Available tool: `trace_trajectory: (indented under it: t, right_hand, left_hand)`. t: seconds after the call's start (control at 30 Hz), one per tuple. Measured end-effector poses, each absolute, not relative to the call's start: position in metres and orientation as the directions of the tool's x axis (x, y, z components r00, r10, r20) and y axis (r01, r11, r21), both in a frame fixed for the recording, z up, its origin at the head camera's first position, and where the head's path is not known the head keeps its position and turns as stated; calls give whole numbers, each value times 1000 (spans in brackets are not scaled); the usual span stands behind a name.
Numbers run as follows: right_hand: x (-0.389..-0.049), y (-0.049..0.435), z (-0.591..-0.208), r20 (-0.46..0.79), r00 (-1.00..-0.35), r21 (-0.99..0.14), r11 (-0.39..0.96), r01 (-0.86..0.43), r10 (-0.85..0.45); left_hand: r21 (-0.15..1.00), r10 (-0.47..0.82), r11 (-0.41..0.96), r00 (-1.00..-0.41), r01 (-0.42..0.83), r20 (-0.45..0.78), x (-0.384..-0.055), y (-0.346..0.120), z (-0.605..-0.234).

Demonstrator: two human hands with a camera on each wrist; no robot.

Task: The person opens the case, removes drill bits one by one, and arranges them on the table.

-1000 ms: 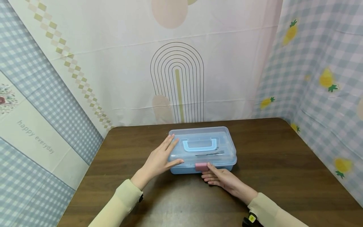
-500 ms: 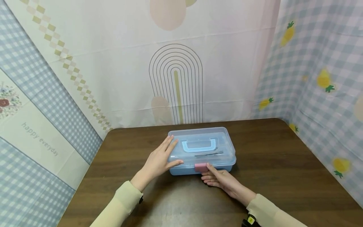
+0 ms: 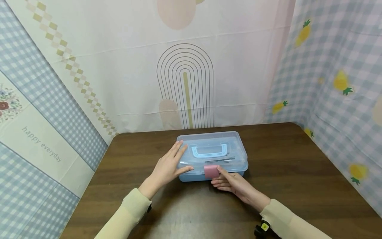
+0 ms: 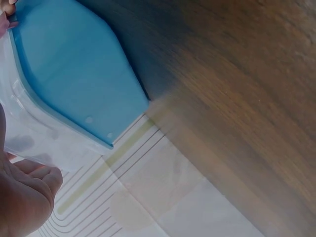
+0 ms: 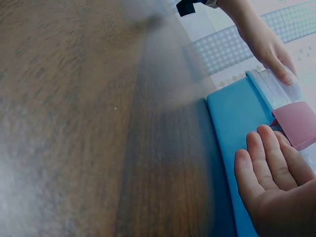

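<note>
A blue plastic storage box [image 3: 194, 177] with a clear lid [image 3: 215, 137] and a light-blue carry handle [image 3: 210, 154] rests on the table. Its pink latch [image 3: 211, 171] is swung outward from the front side, as the right wrist view also shows. My left hand [image 3: 167, 167] lies spread over the lid's left end, thumb along the front edge. At the latch's right edge is the thumb of my right hand [image 3: 232, 184], whose other fingers stretch out below, beside the box's front wall. Thin dark items [image 3: 221, 160] show through the lid.
The brown wooden table [image 3: 134, 146] extends around the box on all sides. Behind it hangs a pale patterned cloth [image 3: 134, 83], with checked cloth [image 3: 322, 99] along the right side and more at the left.
The pink latch has tilted up and outward under my right thumb. My left hand has kept its place on the lid, and the box sits where it was.
</note>
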State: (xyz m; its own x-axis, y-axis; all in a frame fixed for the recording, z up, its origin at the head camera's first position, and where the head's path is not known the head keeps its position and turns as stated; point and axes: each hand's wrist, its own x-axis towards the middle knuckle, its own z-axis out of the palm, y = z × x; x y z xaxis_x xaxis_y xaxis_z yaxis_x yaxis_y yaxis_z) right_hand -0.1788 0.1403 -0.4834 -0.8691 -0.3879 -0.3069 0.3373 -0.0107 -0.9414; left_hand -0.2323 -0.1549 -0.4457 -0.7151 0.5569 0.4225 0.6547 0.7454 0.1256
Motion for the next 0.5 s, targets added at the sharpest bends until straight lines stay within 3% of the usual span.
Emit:
trace_trajectory:
  t: [0.5]
  right_hand:
    - [-180,142,-480,-312,-854,-929,-57,366,-416]
  left_hand:
    - [135,548,751,-724,646,418,-232,-154,-446]
